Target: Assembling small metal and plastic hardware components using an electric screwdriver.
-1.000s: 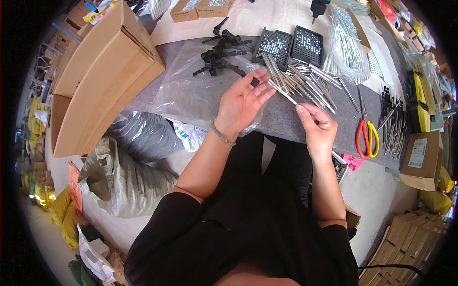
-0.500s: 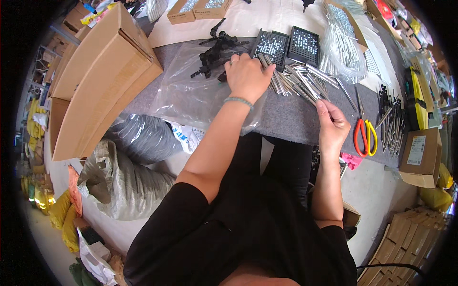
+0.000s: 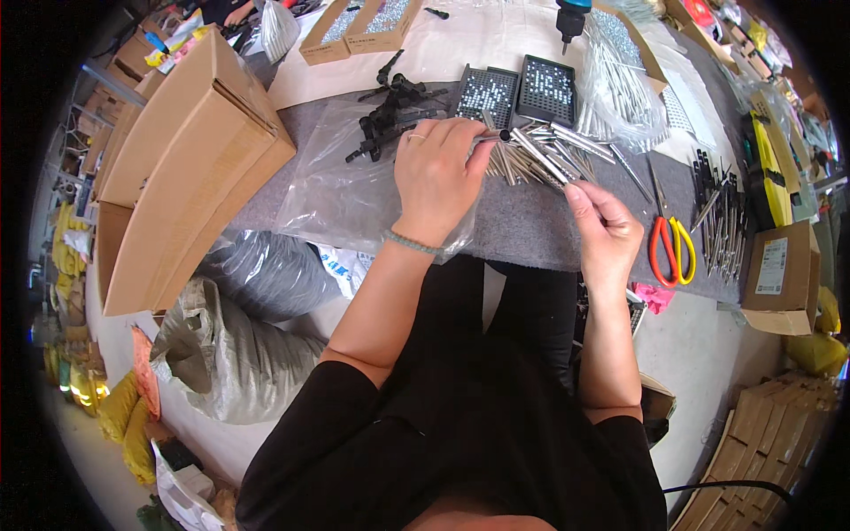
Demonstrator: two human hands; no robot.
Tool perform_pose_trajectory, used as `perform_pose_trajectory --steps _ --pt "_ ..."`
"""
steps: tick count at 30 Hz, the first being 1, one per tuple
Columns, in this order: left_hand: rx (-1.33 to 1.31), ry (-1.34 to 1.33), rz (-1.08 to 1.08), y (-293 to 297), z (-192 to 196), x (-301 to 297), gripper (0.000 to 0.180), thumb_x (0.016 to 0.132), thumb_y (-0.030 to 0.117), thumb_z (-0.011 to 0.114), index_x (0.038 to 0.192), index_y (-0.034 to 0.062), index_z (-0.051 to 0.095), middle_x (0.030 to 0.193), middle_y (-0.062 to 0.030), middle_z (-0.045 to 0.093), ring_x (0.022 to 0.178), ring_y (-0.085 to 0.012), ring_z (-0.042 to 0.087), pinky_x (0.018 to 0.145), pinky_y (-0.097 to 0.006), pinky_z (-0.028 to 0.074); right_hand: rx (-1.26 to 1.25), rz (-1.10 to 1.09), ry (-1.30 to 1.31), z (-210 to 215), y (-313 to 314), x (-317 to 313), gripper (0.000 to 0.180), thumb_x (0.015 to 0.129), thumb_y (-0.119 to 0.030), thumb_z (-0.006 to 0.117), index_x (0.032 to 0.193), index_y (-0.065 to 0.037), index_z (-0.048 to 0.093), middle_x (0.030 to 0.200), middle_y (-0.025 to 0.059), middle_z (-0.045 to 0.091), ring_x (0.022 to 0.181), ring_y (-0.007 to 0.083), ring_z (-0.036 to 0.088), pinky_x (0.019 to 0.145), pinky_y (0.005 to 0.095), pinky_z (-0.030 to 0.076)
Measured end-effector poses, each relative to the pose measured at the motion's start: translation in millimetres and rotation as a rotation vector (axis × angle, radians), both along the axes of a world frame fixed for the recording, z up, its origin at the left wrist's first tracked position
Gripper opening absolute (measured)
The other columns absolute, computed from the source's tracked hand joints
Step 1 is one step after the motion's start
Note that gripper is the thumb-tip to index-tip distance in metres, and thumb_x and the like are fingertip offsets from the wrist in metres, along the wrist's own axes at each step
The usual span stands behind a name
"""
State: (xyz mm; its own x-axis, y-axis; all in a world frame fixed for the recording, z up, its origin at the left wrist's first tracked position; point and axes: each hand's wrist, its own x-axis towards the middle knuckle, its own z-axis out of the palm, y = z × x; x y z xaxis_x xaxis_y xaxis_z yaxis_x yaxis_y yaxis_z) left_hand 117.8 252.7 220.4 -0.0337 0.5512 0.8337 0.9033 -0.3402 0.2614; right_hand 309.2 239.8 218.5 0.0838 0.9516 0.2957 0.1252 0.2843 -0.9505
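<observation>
We hold one metal rod (image 3: pixel 531 150) at both ends: our left hand (image 3: pixel 436 168) clamps its dark-tipped upper-left end, our right hand (image 3: pixel 602 221) pinches the lower-right end, its long axis slanting between, over the loose rod pile (image 3: pixel 531 164).

the left hand (image 3: pixel 438 177), a moment ago flat on the black plastic parts (image 3: pixel 390 111), now grips a metal tube (image 3: pixel 531 152) whose far end the right hand (image 3: pixel 602 226) has raised to pinch.
</observation>
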Motion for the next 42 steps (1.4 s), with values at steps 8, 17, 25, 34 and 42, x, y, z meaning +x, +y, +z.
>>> perform_pose_trajectory --steps 8,17,25,34,42 --pt "0.051 0.217 0.093 -7 7 -8 0.023 0.063 0.011 0.071 0.085 0.0125 0.063 0.089 0.0011 0.061 0.08 -0.0182 0.056 0.071 -0.034 0.041 0.088 -0.003 -0.367 7 -5 10 0.012 0.077 -0.013 0.07 0.086 -0.004 0.069 0.066 0.0048 0.063 0.053 0.0092 0.052 0.053 0.0217 0.042" --pt "-0.036 0.272 0.021 -21 -2 -3 0.024 0.066 0.01 0.071 0.088 0.0132 0.064 0.085 -0.001 0.059 0.074 -0.0174 0.056 0.067 -0.032 0.043 0.138 0.038 -0.421 13 -6 -4 0.012 0.076 -0.013 0.07 0.084 -0.005 0.069 0.07 0.0092 0.065 0.058 0.017 0.061 0.054 0.0268 0.046" --pt "-0.336 -0.915 -0.56 -16 -23 20 0.024 0.084 0.005 0.06 0.107 0.0057 0.053 0.093 -0.0118 0.065 0.077 -0.0201 0.064 0.07 -0.028 0.05 0.106 0.038 -0.283 -9 -6 -29 0.012 0.076 -0.013 0.07 0.084 -0.005 0.069 0.071 0.0099 0.065 0.058 0.0175 0.061 0.053 0.0272 0.046" --pt "-0.48 -1.681 -0.85 -20 -28 18 0.024 0.089 0.005 0.053 0.113 0.0036 0.05 0.101 -0.0157 0.063 0.096 -0.0199 0.06 0.082 -0.031 0.048 0.111 0.062 -0.537 -17 -7 -39 0.027 0.079 -0.021 0.067 0.1 -0.008 0.055 0.063 0.0064 0.055 0.055 0.0225 0.056 0.05 0.0337 0.044" --pt "-0.651 -1.525 -0.839 -19 -50 25 0.021 0.084 0.006 0.061 0.105 0.0015 0.056 0.093 -0.0098 0.066 0.087 -0.0132 0.062 0.076 -0.025 0.048 0.091 0.212 -0.583 -29 5 -34 0.041 0.074 -0.011 0.063 0.11 -0.003 0.045 0.09 0.0152 0.061 0.087 0.034 0.059 0.076 0.0415 0.047"
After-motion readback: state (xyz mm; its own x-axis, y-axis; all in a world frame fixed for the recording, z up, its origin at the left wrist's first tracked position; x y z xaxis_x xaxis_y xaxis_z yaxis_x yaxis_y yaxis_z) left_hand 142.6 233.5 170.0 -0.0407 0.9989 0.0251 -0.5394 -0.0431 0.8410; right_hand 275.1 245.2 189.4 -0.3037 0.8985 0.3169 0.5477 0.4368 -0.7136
